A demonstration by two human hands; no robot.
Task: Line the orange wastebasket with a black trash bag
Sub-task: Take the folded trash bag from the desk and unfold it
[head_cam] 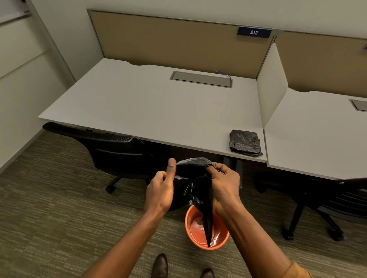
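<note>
A pale grey table [148, 106] filled the upper middle of the frame, backed by a tan partition [175, 41] that carried a dark blue plate reading 212 [254, 32]. A white divider [272, 83] at the right separated it from a second table [315, 134] of the same kind. A flush metal cable hatch [201, 79] sat near the back of the first table, and a folded stack of dark plastic bags [245, 142] lay at its front right corner. A black mesh chair [114, 149] was pushed under the table at centre left, and part of another chair [326, 206] showed at the right. The floor was a streaked olive-brown carpet [46, 216], with cream walls at the left.

In the lower middle, the left hand [161, 191] pinched the rim of the black trash bag [194, 180] between thumb and curled fingers [159, 177], the thumb pointing up. The right hand [223, 185] gripped the opposite side of the rim, its fingers closed round gathered plastic. Between the two hands the bag's mouth was partly spread. The bag narrowed to a point below them, and its tip hung inside the orange wastebasket [194, 238], which stood on the carpet at lower centre, directly under the hands. Two brown shoes [162, 268] showed at the bottom edge, just in front of the basket.
</note>
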